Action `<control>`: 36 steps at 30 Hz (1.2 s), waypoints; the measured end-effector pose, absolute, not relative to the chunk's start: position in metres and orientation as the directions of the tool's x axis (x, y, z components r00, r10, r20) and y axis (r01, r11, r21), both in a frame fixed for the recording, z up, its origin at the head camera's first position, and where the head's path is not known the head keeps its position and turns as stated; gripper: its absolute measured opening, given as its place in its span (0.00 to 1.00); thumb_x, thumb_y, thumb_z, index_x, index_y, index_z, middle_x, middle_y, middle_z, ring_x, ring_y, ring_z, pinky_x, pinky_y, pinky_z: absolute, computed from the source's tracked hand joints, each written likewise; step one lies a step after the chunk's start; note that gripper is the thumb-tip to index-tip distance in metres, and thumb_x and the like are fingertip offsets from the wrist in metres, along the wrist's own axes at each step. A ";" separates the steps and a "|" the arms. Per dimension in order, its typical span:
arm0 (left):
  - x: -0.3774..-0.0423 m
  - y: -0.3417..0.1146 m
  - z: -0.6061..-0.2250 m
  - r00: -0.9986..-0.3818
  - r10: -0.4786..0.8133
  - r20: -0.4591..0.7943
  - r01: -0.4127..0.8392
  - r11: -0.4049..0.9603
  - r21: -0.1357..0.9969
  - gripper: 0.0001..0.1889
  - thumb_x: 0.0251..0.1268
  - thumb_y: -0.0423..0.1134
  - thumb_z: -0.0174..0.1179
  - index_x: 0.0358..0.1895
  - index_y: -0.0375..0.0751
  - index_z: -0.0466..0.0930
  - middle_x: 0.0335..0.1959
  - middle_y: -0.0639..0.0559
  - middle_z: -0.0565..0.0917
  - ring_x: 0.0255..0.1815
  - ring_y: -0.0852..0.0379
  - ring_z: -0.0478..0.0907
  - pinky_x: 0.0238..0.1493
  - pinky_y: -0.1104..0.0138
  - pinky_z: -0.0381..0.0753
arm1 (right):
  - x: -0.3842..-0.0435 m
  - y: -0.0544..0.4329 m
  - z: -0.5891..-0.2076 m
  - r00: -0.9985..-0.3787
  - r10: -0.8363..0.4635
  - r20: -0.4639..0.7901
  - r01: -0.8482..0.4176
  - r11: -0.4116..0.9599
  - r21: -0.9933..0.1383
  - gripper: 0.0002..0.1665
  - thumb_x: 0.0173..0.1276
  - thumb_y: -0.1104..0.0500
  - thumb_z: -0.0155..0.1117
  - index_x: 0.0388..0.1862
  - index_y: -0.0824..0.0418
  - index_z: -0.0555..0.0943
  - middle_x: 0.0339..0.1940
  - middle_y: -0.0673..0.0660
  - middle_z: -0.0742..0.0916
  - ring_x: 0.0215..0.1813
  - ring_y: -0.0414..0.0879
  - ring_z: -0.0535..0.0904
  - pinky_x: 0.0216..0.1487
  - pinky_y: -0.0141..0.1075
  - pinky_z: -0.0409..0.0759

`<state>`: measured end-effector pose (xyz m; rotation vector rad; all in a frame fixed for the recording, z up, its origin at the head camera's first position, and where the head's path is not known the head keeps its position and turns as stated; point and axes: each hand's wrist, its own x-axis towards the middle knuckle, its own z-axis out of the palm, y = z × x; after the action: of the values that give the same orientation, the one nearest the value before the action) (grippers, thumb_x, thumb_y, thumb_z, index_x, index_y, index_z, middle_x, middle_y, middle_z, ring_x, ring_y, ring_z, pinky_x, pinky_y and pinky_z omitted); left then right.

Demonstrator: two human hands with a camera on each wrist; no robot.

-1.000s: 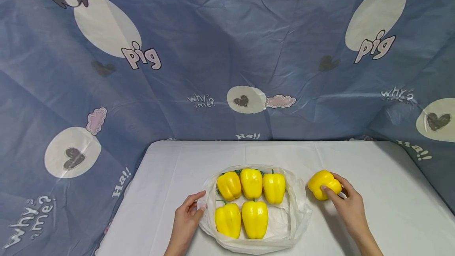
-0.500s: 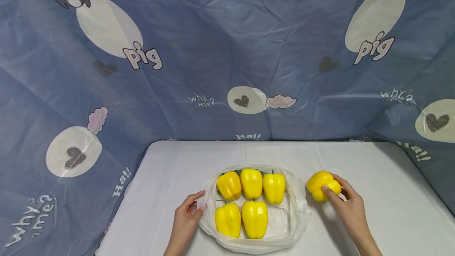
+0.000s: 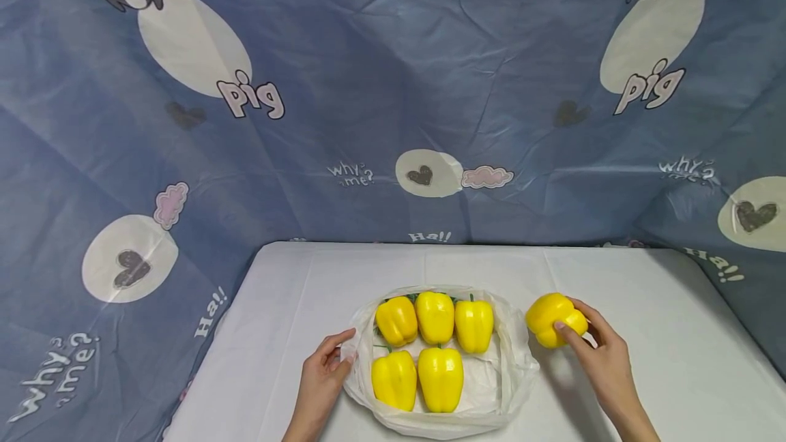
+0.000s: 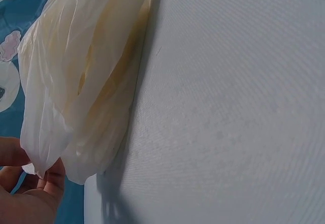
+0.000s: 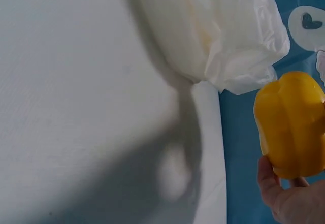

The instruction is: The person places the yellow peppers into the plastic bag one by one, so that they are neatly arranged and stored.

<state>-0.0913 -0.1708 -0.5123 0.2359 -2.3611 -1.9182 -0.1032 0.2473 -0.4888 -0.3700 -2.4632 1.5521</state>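
A yellow bell pepper (image 3: 548, 320) is gripped by my right hand (image 3: 604, 359), thumb on the near side, just right of a white plastic bag (image 3: 520, 372). In the right wrist view that bell pepper (image 5: 290, 127) is held up off the table. The bag's mouth is spread wide. Inside it lie three yellow bell peppers (image 3: 434, 318) in a back row and two more bell peppers (image 3: 440, 379) in front. My left hand (image 3: 322, 372) pinches the bag's left rim between thumb and fingers; the left wrist view shows the bag's film (image 4: 43, 148) caught there.
A white-covered table (image 3: 295, 292) carries the bag. Behind it and at both sides hangs a blue patterned cloth (image 3: 368, 101). Within the bag, bare bottom (image 3: 482, 384) shows at the front right, beside the front row.
My right hand and its bell pepper have shifted slightly left, nearer the bag, and the pepper has turned a little. My left hand stays at the bag's rim; the peppers inside have not moved.
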 end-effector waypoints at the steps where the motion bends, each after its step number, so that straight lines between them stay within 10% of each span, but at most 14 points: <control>1: -0.091 -0.171 -0.513 -0.984 -0.177 -0.031 -0.066 0.195 0.979 0.22 0.58 0.21 0.60 0.55 0.42 0.83 0.49 0.48 0.81 0.41 0.55 0.66 0.41 0.73 0.68 | -0.103 0.247 -0.488 -0.949 0.313 0.048 0.091 0.415 -0.905 0.34 0.70 0.46 0.64 0.71 0.56 0.71 0.66 0.59 0.75 0.55 0.33 0.69 0.47 0.16 0.69; 36: -0.090 -0.171 -0.513 -0.984 -0.174 -0.032 -0.063 0.175 0.983 0.23 0.58 0.19 0.59 0.56 0.40 0.82 0.52 0.47 0.80 0.43 0.55 0.68 0.45 0.76 0.70 | -0.092 0.227 -0.467 -0.970 -0.005 0.241 -0.226 0.369 -0.901 0.30 0.66 0.62 0.69 0.67 0.55 0.74 0.65 0.54 0.75 0.63 0.36 0.69 0.54 0.23 0.72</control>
<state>-0.0899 -0.1707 -0.5133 0.2368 -2.3390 -1.9496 -0.0921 0.2275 -0.4674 0.2076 -2.4293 1.6479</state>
